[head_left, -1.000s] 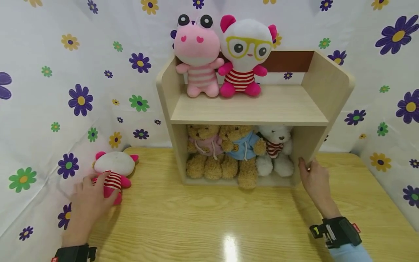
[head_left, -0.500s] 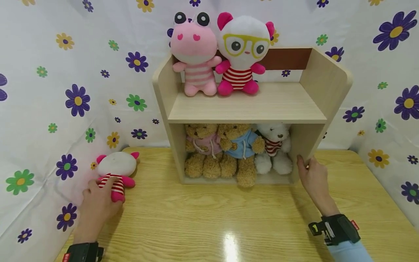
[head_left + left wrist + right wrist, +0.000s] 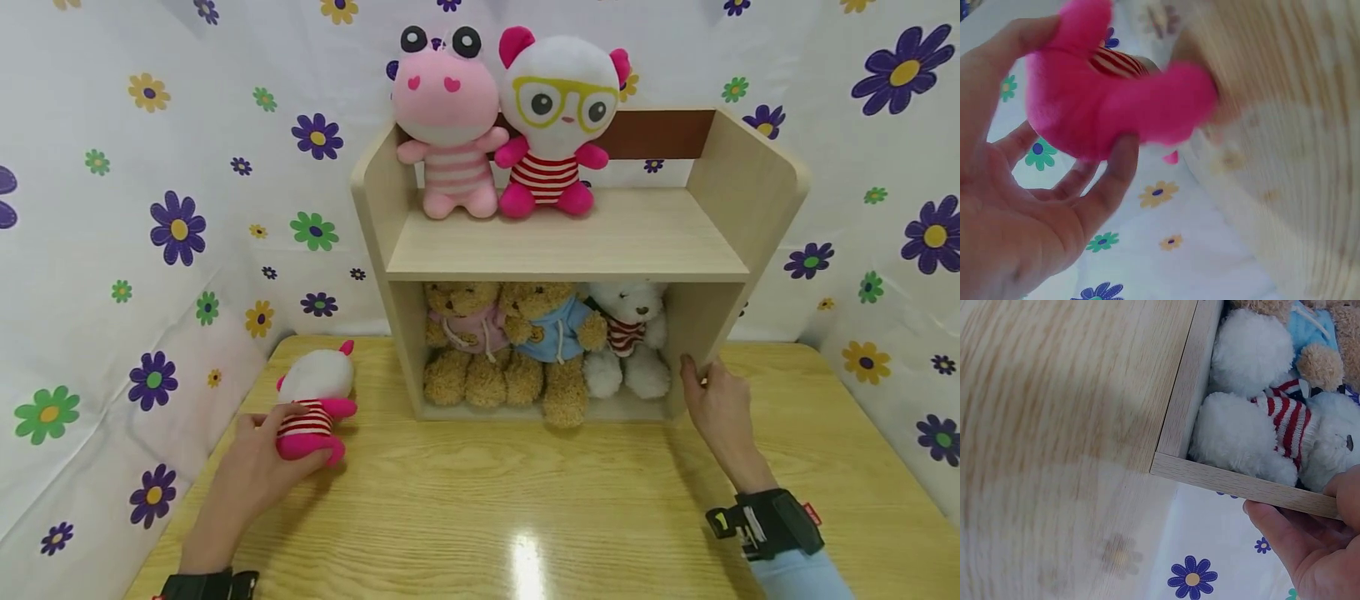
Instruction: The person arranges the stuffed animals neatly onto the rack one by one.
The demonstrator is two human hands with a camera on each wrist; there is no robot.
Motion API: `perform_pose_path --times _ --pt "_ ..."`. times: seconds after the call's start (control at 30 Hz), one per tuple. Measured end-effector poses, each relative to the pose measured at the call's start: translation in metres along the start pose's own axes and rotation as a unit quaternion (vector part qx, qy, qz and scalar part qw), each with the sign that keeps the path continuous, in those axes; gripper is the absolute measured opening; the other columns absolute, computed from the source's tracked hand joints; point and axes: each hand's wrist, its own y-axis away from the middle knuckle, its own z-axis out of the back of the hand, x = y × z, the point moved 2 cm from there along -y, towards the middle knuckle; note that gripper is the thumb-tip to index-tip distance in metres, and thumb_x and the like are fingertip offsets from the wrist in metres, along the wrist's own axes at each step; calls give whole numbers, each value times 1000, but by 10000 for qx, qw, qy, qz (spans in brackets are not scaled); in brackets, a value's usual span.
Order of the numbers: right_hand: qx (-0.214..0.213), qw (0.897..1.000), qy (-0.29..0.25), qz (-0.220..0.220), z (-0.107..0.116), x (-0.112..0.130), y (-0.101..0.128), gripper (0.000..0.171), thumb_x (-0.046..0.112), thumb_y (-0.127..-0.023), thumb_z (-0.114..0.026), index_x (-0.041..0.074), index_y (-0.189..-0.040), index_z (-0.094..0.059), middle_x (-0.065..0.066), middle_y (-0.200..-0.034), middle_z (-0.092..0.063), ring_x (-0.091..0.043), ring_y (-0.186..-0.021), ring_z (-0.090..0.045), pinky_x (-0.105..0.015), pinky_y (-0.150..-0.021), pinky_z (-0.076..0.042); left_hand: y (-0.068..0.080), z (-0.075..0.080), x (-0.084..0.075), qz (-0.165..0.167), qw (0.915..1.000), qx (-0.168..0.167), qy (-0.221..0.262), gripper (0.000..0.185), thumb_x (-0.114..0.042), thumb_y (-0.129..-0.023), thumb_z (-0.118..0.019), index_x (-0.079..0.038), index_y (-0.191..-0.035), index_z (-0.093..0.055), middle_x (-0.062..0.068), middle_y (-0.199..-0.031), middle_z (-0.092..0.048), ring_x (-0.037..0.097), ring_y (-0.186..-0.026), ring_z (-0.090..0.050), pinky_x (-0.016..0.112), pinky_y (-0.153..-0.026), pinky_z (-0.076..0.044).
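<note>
My left hand (image 3: 257,467) grips a plush panda (image 3: 318,377) by its lower body at the left of the table. The toy has a white head, pink ears and limbs and a red-striped body; its face is turned out of sight in the head view. In the left wrist view the fingers and thumb curl round its pink bottom (image 3: 1072,103). At the right, my right hand (image 3: 722,415) pinches the front edge of the wooden shelf's (image 3: 570,277) right side panel. The right wrist view has the thumb and fingers on either side of that panel (image 3: 1241,484).
On the upper shelf sit a pink plush hippo (image 3: 450,108) and a plush panda with yellow glasses (image 3: 558,117). Below are a bear in pink (image 3: 472,333), a bear in blue (image 3: 558,333) and a white bear (image 3: 630,333). Flowered cloth (image 3: 225,142) surrounds the wooden table (image 3: 450,508).
My left hand has closed on the plush panda and brought it to the right, away from the cloth, turning it slightly. The right hand stays on the shelf's side panel.
</note>
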Motion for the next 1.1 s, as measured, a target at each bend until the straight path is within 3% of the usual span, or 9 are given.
perform_pose_path --times 0.13,0.2,0.33,0.47,0.57,0.77,0.83,0.97,1.1 --pt "-1 10000 4 12 0 0 0 21 7 -99 -60 -15 -100 -62 -28 -64 -64 -27 -46 -58 -13 -36 -29 1 -2 -5 294 9930 337 1089 90 -64 -89 -68 -7 -150 -34 31 -135 -48 45 -113 -58 49 -82 -62" --pt "2 10000 -5 9 0 0 0 22 7 -99 -60 -15 -101 -63 -28 -65 -65 -26 -46 -59 -13 -36 -30 1 -3 -5 459 9791 585 1893 87 -59 -94 -64 -7 -153 -26 30 -140 -45 41 -115 -60 45 -83 -63" --pt "-1 10000 -47 2 0 1 0 23 7 -99 -59 -15 -103 -63 -30 -68 -66 -30 -49 -62 -12 -36 -30 -1 -6 -3 627 9415 946 3174 81 -49 -102 -58 -6 -155 -13 28 -142 -38 30 -108 -68 43 -84 -63" --pt "-32 10000 -17 -39 1 2 -2 24 8 -99 -59 -15 -101 -63 -30 -66 -65 -31 -48 -61 -12 -36 -30 -2 -9 1 683 9232 1119 3614 76 -46 -106 -50 -6 -155 -8 29 -144 -38 21 -105 -69 45 -88 -62" --pt "-9 10000 27 -95 1 1 -2 24 9 -99 -59 -14 -99 -63 -28 -64 -64 -26 -46 -57 -13 -36 -29 1 -9 2 661 9284 1112 3483 73 -46 -108 -44 -4 -156 -8 34 -146 -42 27 -112 -70 45 -91 -62" --pt "16 9999 43 -153 0 0 0 24 10 -99 -60 -14 -100 -63 -27 -64 -64 -24 -46 -56 -15 -36 -30 6 -9 4 449 9621 739 2585 65 -42 -111 -35 0 -158 -17 33 -153 -43 38 -129 -58 35 -90 -58" --pt "1 9999 63 -150 0 0 0 24 9 -99 -60 -14 -99 -63 -28 -64 -65 -27 -47 -58 -14 -37 -30 7 -9 4 543 9691 561 2339 67 -44 -110 -33 0 -158 -20 31 -157 -39 42 -134 -53 40 -97 -56" --pt "25 9998 62 -207 -1 0 0 25 11 -100 -59 -14 -99 -64 -30 -68 -66 -33 -50 -63 -13 -37 -31 8 -5 1 810 9769 -100 1974 71 -50 -108 -37 1 -156 -28 30 -159 -35 50 -142 -42 62 -112 -42" --pt "82 9996 18 -267 -2 -1 0 28 11 -101 -58 -16 -104 -64 -33 -71 -67 -36 -52 -65 -13 -37 -32 9 -1 -6 851 9775 -910 1701 63 -39 -105 -50 3 -150 -37 32 -152 -39 51 -136 -42 67 -111 -39"
